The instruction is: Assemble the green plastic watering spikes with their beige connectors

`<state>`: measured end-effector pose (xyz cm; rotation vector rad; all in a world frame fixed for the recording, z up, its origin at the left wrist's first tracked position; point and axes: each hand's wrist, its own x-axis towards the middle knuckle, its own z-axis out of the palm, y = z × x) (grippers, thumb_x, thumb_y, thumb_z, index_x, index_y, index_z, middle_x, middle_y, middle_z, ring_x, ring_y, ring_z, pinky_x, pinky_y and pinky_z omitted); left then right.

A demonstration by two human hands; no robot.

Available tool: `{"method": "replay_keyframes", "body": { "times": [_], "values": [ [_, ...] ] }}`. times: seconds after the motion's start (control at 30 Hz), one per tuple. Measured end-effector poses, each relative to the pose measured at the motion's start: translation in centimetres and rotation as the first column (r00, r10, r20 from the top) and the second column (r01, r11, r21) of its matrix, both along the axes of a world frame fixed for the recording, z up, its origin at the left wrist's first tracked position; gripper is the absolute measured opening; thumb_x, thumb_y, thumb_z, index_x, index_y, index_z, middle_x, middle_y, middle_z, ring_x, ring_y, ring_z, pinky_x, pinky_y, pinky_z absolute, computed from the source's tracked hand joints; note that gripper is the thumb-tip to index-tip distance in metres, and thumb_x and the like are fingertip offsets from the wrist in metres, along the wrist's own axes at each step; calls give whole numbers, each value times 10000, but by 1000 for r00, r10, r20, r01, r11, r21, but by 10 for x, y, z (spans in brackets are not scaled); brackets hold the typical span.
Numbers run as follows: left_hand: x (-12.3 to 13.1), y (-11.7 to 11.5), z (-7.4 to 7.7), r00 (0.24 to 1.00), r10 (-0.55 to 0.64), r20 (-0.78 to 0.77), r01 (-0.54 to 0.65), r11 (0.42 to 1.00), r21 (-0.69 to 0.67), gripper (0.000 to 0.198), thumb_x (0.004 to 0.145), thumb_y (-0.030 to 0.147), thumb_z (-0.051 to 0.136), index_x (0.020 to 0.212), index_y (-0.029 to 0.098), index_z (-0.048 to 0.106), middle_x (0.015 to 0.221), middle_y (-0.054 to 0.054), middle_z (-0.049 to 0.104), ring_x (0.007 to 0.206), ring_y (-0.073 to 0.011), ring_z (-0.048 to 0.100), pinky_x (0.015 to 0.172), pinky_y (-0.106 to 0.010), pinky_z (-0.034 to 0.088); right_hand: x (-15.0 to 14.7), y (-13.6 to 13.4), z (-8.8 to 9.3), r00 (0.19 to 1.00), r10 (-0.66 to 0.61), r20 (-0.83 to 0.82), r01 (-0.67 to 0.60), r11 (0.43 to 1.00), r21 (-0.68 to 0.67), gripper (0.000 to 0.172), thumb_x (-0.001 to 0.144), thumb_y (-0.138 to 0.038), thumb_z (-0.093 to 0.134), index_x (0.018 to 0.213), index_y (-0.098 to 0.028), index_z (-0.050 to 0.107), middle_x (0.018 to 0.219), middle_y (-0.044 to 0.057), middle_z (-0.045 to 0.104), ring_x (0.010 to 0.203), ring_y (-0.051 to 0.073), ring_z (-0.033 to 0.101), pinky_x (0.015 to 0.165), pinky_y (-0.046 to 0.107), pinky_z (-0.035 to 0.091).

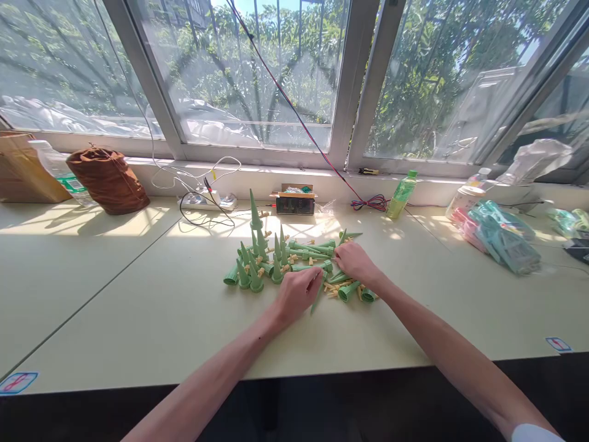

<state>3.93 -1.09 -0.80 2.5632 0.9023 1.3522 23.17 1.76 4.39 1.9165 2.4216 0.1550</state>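
My left hand (299, 291) is closed around a green plastic spike (317, 299), which hangs with its tapered point down and toward me, just in front of the pile. My right hand (355, 263) reaches into the right side of the pile, its fingers pinched together; what they hold, if anything, is hidden. Left of my hands, several green cone spikes (256, 280) stand upright on their round collars. More spikes (307, 253) lie on their sides between and behind my hands. Small beige valve pieces (332, 290) are scattered among them. Two hollow green ends (346, 293) face me below my right hand.
Along the window sill stand a brown cloth bag (108, 181), a water bottle (69, 178), a power strip (202, 199), a black digital display (295, 205), a green-capped bottle (402, 194) and bundled cable (372, 202). Plastic-wrapped packs (499, 236) lie at the right. The table's front edge (350, 371) runs below my arms.
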Motion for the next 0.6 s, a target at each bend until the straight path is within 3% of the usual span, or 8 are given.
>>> {"method": "replay_keyframes", "body": {
  "times": [0.23, 0.33, 0.47, 0.6],
  "values": [
    [-3, -11, 14, 998, 30, 57, -26, 997, -78, 210, 968, 201, 505, 789, 180, 613, 541, 55, 500, 465, -71, 393, 498, -185, 332, 2, -11, 22, 1000, 14, -6, -14, 1000, 19, 128, 965, -201, 564, 951, -133, 671, 841, 128, 724, 785, 251, 682, 619, 283, 384],
    [-4, -7, 27, 1000, -19, 9, 19, 998, -57, 212, 958, 201, 513, 766, 180, 602, 533, 54, 475, 463, -77, 370, 488, -196, 317, 3, -10, 32, 986, 149, -73, -137, 979, 149, 135, 990, -189, 532, 912, -149, 635, 809, 104, 689, 763, 224, 638, 622, 281, 366],
    [-1, 13, 36, 992, -88, -88, 92, 995, 42, 279, 954, 164, 470, 684, 179, 540, 550, 30, 494, 490, -95, 414, 500, -221, 320, 5, -1, 29, 878, 419, -232, -318, 872, 372, 131, 996, -151, 523, 884, -165, 589, 830, 86, 659, 846, 218, 583, 698, 285, 408],
    [3, 29, 28, 977, -91, -195, 113, 988, 107, 228, 966, 162, 456, 795, 173, 607, 670, -12, 617, 560, -117, 535, 519, -229, 352, 8, 6, 13, 764, 583, -277, -364, 744, 561, 142, 1015, -154, 472, 918, -179, 573, 859, 81, 655, 857, 224, 552, 738, 313, 445]
  ]
}}
